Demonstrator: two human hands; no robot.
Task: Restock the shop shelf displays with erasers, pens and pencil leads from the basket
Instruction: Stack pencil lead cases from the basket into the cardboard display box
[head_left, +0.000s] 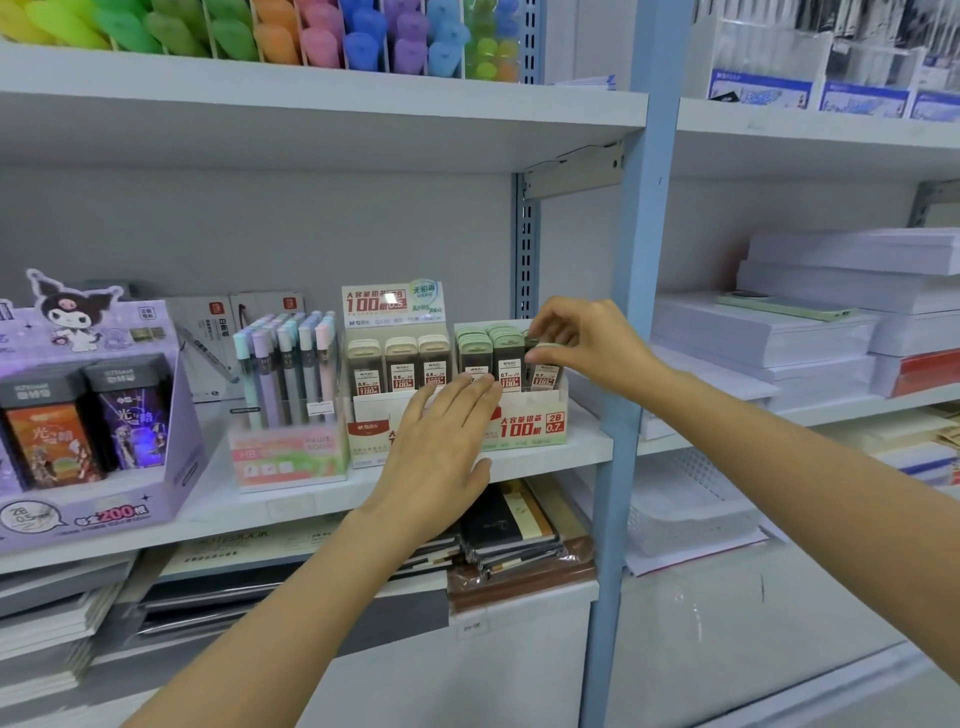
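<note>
Head view: right hand (587, 343) pinches lead case (546, 372).

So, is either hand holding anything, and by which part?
The right hand pinches a lead case by its green cap; the left hand holds nothing.

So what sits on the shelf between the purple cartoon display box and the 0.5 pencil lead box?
A pink stand of pastel-capped pens, seen in the head view.
</note>
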